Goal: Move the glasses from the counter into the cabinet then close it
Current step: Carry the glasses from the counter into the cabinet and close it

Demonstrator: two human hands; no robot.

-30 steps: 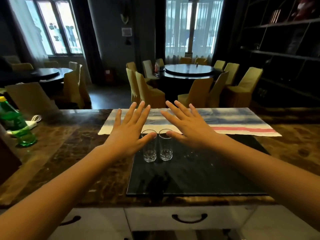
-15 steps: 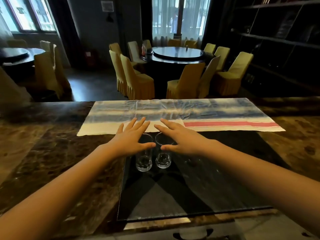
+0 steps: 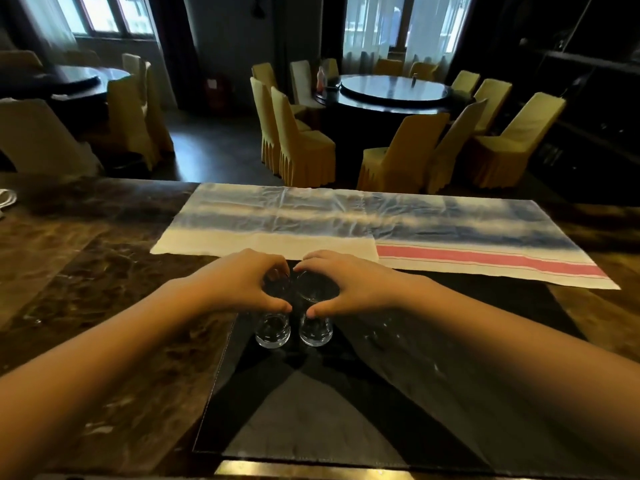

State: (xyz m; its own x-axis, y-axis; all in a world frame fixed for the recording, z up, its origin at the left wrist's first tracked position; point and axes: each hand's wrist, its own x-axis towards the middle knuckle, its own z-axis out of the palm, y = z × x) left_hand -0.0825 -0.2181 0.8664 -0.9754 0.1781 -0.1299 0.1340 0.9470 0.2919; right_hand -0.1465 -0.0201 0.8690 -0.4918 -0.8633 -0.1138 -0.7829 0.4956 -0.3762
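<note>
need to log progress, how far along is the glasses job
Nothing looks finished. Both glasses stand upright side by side on the black mat on the marble counter. In hand: the left hand is curled around the left glass near its rim, the right hand around the right glass, bases apparently on the mat. Left: lift both, put them in the cabinet, which is out of view, and close it.

1 head view: looks forward-down over counter (image 3: 104, 306), near hands, dining room beyond.
</note>
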